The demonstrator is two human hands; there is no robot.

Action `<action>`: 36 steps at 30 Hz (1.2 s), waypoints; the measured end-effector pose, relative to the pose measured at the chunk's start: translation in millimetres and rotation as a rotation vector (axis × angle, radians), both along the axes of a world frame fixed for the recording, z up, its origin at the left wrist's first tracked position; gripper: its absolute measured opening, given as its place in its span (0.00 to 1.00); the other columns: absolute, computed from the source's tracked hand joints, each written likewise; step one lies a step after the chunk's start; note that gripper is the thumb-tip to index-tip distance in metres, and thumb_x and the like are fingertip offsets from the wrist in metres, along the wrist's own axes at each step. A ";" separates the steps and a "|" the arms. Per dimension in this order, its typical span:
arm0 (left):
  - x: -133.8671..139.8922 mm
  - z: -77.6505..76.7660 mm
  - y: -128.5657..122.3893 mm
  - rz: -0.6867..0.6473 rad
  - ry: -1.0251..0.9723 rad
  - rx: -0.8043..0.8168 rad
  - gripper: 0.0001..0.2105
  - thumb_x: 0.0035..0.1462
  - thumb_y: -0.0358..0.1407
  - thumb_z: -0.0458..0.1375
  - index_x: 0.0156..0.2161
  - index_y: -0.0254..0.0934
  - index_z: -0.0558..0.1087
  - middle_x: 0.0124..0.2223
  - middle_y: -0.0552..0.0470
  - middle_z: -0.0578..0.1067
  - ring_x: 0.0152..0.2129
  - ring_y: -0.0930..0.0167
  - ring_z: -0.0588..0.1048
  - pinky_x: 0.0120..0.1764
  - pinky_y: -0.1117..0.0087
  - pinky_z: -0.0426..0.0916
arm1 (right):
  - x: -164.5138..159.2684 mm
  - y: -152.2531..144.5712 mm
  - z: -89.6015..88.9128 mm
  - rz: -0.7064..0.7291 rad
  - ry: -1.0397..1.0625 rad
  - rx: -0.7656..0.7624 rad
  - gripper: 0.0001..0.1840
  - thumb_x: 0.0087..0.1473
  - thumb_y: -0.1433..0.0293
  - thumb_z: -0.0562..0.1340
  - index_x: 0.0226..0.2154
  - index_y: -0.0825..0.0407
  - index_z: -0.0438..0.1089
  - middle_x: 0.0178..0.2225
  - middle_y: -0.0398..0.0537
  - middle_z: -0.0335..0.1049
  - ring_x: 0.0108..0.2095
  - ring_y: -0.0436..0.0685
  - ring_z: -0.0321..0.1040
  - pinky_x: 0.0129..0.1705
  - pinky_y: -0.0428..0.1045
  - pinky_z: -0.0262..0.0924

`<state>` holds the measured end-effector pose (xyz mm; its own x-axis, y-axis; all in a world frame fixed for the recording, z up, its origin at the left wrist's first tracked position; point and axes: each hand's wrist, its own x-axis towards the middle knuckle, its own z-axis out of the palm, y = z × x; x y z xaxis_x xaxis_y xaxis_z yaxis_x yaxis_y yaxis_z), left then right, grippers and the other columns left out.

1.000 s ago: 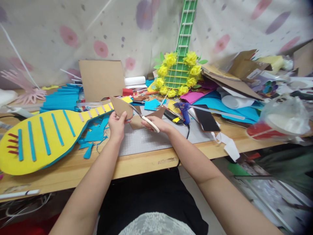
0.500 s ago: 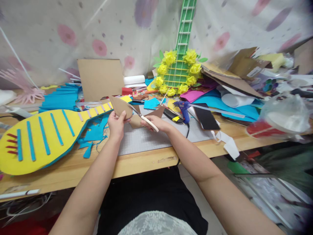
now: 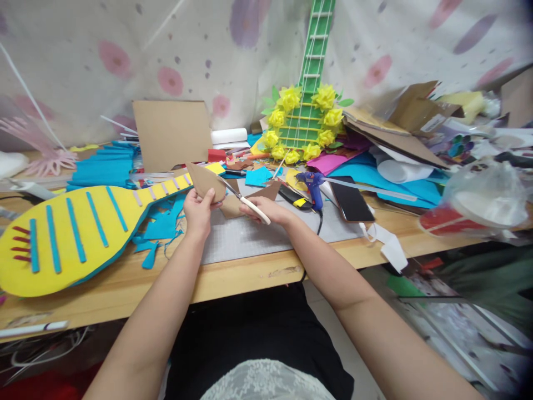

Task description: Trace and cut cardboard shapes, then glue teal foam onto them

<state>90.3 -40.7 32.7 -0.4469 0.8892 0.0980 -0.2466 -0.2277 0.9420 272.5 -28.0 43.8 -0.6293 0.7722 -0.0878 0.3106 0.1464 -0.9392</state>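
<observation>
My left hand [image 3: 199,211] pinches a piece of brown cardboard [image 3: 206,182], pointed at its top and rounded at the lower right. White-handled scissors [image 3: 255,210] are gripped in my right hand [image 3: 264,208]. Their blades reach up and left to the edge of the cardboard; whether they are cutting into it I cannot tell. Beneath both hands lies a grey cutting mat [image 3: 250,244], with brown offcuts [image 3: 233,206] on it. To the left rests a yellow paper lute [image 3: 79,239] with blue strips.
A green paper instrument with yellow flowers [image 3: 310,116] stands at the back. Right of the mat are a blue glue gun [image 3: 314,191], a cutter [image 3: 295,197] and a phone [image 3: 352,201]. Blue scraps [image 3: 160,226] lie left, a bagged red-and-white tub [image 3: 462,214] far right.
</observation>
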 end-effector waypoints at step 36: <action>-1.5 1.8 -0.4 -0.044 -0.065 -0.052 0.15 0.38 0.34 0.65 0.34 0.34 0.69 0.32 0.50 0.77 0.24 0.71 0.76 0.23 0.74 0.70 | 4.2 1.1 0.6 0.001 -0.023 -0.019 0.26 0.45 0.48 0.60 0.20 0.53 0.56 0.15 0.36 0.54 0.15 0.43 0.52 0.18 0.42 0.48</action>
<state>88.8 -41.1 34.5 -0.4114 0.9111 0.0236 -0.3159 -0.1669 0.9340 276.7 -27.0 44.4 -0.6275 0.7698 -0.1168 0.3321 0.1289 -0.9344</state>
